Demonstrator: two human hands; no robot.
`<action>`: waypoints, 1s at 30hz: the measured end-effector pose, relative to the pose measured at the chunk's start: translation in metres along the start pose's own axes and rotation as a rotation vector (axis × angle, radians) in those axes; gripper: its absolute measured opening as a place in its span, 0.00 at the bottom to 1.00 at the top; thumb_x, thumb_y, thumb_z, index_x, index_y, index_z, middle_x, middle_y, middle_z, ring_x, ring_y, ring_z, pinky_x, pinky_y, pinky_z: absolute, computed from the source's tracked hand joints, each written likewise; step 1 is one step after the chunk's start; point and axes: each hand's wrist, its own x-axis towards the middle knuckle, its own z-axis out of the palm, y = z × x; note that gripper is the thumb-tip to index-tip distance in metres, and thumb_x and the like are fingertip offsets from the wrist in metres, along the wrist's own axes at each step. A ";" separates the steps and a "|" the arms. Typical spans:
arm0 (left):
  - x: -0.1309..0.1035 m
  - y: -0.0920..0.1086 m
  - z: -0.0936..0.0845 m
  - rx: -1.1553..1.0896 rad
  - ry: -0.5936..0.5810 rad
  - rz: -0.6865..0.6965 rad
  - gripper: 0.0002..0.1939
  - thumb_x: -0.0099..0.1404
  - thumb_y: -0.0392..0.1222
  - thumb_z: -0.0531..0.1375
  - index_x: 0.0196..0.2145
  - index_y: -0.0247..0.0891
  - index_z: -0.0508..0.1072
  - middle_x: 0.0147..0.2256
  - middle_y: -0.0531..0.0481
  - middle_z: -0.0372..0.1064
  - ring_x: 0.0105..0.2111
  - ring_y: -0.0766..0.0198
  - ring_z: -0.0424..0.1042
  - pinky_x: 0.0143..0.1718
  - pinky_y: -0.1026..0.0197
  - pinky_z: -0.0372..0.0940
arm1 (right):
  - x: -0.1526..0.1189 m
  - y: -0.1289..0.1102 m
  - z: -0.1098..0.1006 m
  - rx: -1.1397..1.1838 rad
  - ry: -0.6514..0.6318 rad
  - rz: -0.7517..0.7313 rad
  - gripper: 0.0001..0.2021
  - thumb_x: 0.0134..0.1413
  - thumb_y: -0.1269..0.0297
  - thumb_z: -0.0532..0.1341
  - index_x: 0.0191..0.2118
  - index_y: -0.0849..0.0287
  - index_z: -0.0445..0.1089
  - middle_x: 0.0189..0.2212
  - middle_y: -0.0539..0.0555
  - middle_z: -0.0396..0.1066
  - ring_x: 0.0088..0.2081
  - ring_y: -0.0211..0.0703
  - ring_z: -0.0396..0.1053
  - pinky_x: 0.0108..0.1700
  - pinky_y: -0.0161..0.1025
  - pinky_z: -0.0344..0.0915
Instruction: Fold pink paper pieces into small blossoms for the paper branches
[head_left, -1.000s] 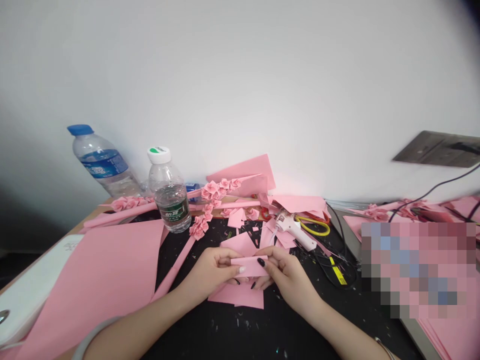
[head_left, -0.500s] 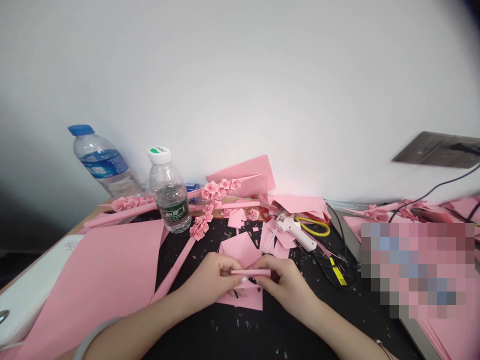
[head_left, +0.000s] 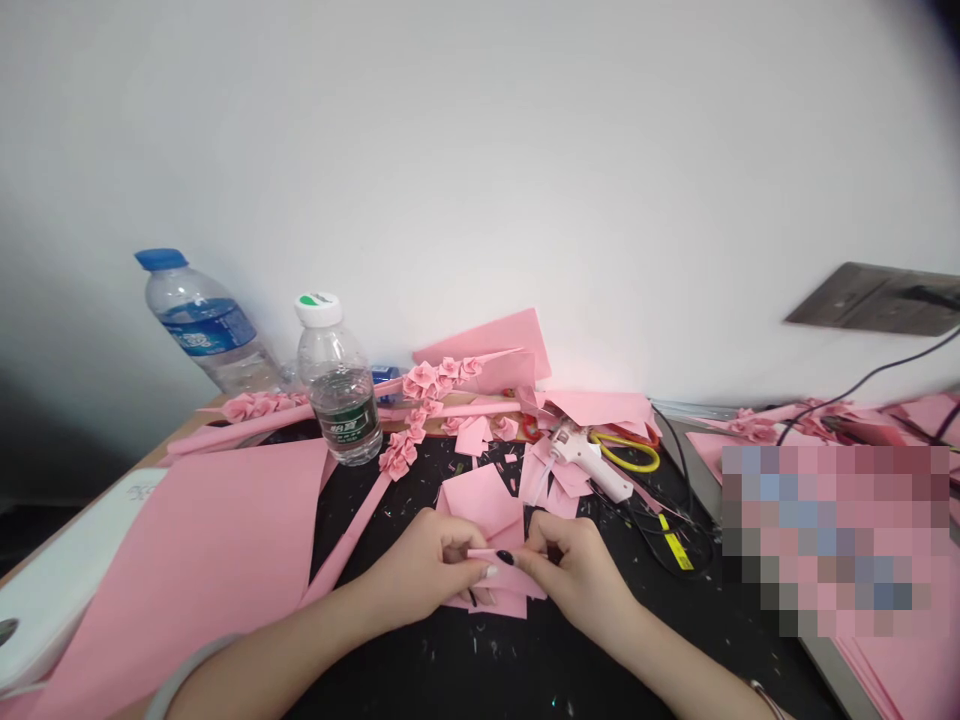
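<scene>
Near the middle of the black work surface, a small piece of folded pink paper (head_left: 482, 553) is pinched between both hands. My left hand (head_left: 431, 568) is closed on its left end, thumb on the near side. Thumb and forefinger of my right hand (head_left: 570, 562) close on its right end; the dark-painted nail covers part of the paper. Beneath the hands lie pink paper squares (head_left: 484, 495), partly hidden by the fingers. A pink paper flower stem (head_left: 352, 530) slants beside my left forearm.
A white glue gun (head_left: 592, 466) lies behind my right hand, near yellow-handled scissors (head_left: 630, 460) and black cables. Two water bottles, one clear-labelled green (head_left: 341, 400) and one blue-capped (head_left: 202, 325), stand at back left. A large pink sheet (head_left: 225, 540) lies left.
The folded paper, seen before as a longer flat roll between the hands, now shows only a short narrow strip. My right fingers have shifted their grip and curled in; the left hand barely moved.
</scene>
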 end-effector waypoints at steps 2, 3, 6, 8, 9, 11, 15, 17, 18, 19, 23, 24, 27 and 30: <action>0.002 0.001 -0.001 -0.064 0.016 -0.017 0.07 0.54 0.37 0.57 0.21 0.33 0.66 0.17 0.54 0.67 0.26 0.57 0.75 0.27 0.63 0.67 | 0.002 0.002 -0.002 0.043 0.016 0.001 0.14 0.52 0.67 0.56 0.18 0.60 0.56 0.15 0.44 0.53 0.19 0.32 0.51 0.21 0.30 0.48; 0.003 0.001 -0.002 -0.083 0.027 -0.022 0.07 0.54 0.37 0.57 0.20 0.33 0.66 0.18 0.54 0.68 0.26 0.57 0.75 0.27 0.63 0.67 | 0.003 0.003 -0.003 0.068 0.020 0.008 0.14 0.54 0.66 0.54 0.19 0.59 0.56 0.15 0.44 0.54 0.19 0.32 0.52 0.21 0.30 0.49; 0.005 -0.001 -0.003 -0.104 0.052 -0.033 0.07 0.54 0.38 0.58 0.21 0.33 0.67 0.20 0.51 0.70 0.26 0.59 0.74 0.28 0.62 0.67 | 0.006 0.006 -0.006 0.131 0.062 0.071 0.15 0.57 0.62 0.52 0.20 0.58 0.55 0.13 0.44 0.55 0.16 0.32 0.54 0.20 0.30 0.50; 0.005 -0.001 -0.004 -0.100 0.071 -0.027 0.07 0.54 0.38 0.58 0.22 0.33 0.67 0.20 0.51 0.71 0.25 0.59 0.74 0.28 0.62 0.66 | 0.007 0.008 -0.007 0.189 0.093 0.082 0.15 0.57 0.60 0.51 0.21 0.58 0.55 0.13 0.44 0.56 0.15 0.32 0.54 0.19 0.30 0.51; 0.005 -0.001 -0.004 -0.094 0.079 -0.021 0.07 0.54 0.38 0.58 0.22 0.33 0.67 0.20 0.51 0.71 0.25 0.60 0.74 0.28 0.62 0.66 | 0.007 0.008 -0.007 0.227 0.087 0.077 0.14 0.57 0.59 0.51 0.23 0.59 0.57 0.13 0.44 0.57 0.15 0.32 0.55 0.19 0.29 0.51; 0.004 0.000 -0.004 -0.066 0.085 -0.004 0.07 0.54 0.38 0.58 0.23 0.32 0.68 0.21 0.50 0.71 0.25 0.60 0.73 0.28 0.63 0.65 | 0.006 0.007 -0.005 0.302 0.014 0.066 0.09 0.56 0.59 0.53 0.30 0.59 0.60 0.15 0.44 0.59 0.16 0.32 0.56 0.19 0.29 0.52; 0.002 0.004 -0.003 0.135 0.125 0.079 0.08 0.56 0.39 0.57 0.26 0.32 0.72 0.23 0.51 0.70 0.23 0.66 0.67 0.26 0.67 0.60 | 0.001 0.005 0.001 0.278 -0.130 0.063 0.11 0.58 0.61 0.51 0.28 0.61 0.62 0.16 0.47 0.64 0.16 0.32 0.60 0.19 0.29 0.57; 0.001 0.004 -0.003 0.257 0.155 0.149 0.09 0.57 0.40 0.56 0.27 0.32 0.74 0.22 0.53 0.67 0.22 0.69 0.62 0.24 0.68 0.55 | 0.000 0.003 0.002 0.248 -0.148 0.050 0.11 0.58 0.62 0.51 0.28 0.61 0.63 0.17 0.49 0.66 0.16 0.33 0.62 0.20 0.30 0.59; 0.001 0.004 -0.002 0.302 0.161 0.176 0.10 0.58 0.40 0.55 0.27 0.33 0.74 0.21 0.54 0.65 0.21 0.70 0.59 0.23 0.69 0.53 | -0.001 0.002 0.003 0.237 -0.160 0.039 0.11 0.58 0.62 0.51 0.28 0.61 0.63 0.17 0.50 0.67 0.17 0.34 0.63 0.21 0.30 0.60; 0.000 0.003 -0.002 0.331 0.164 0.194 0.10 0.59 0.40 0.55 0.27 0.33 0.74 0.20 0.55 0.63 0.21 0.71 0.57 0.23 0.69 0.51 | -0.001 0.002 0.003 0.227 -0.174 0.029 0.11 0.58 0.62 0.51 0.28 0.61 0.63 0.18 0.50 0.67 0.17 0.34 0.64 0.21 0.30 0.61; 0.000 0.000 -0.003 0.357 0.204 0.189 0.13 0.58 0.40 0.56 0.20 0.32 0.68 0.16 0.58 0.55 0.19 0.73 0.51 0.21 0.69 0.48 | -0.002 0.001 0.003 0.223 -0.177 0.021 0.11 0.58 0.63 0.50 0.29 0.61 0.63 0.18 0.50 0.68 0.17 0.35 0.65 0.21 0.30 0.61; 0.000 -0.001 -0.003 0.352 0.223 0.177 0.14 0.57 0.41 0.57 0.18 0.32 0.66 0.16 0.58 0.53 0.19 0.73 0.51 0.21 0.69 0.47 | -0.003 0.001 0.002 0.229 -0.168 0.027 0.11 0.58 0.63 0.50 0.28 0.61 0.63 0.18 0.50 0.67 0.17 0.34 0.64 0.21 0.30 0.61; 0.002 -0.001 -0.004 0.343 0.269 0.153 0.18 0.56 0.44 0.58 0.15 0.33 0.60 0.15 0.59 0.51 0.19 0.73 0.50 0.20 0.69 0.47 | -0.002 0.001 0.002 0.251 -0.141 0.036 0.11 0.58 0.63 0.51 0.28 0.61 0.62 0.16 0.49 0.65 0.16 0.33 0.62 0.19 0.29 0.59; 0.003 -0.002 -0.004 0.328 0.282 0.176 0.19 0.58 0.44 0.56 0.14 0.34 0.56 0.15 0.59 0.51 0.18 0.73 0.52 0.20 0.69 0.49 | -0.001 0.001 0.000 0.271 -0.129 0.057 0.11 0.57 0.61 0.52 0.28 0.61 0.63 0.16 0.48 0.64 0.15 0.32 0.60 0.18 0.29 0.57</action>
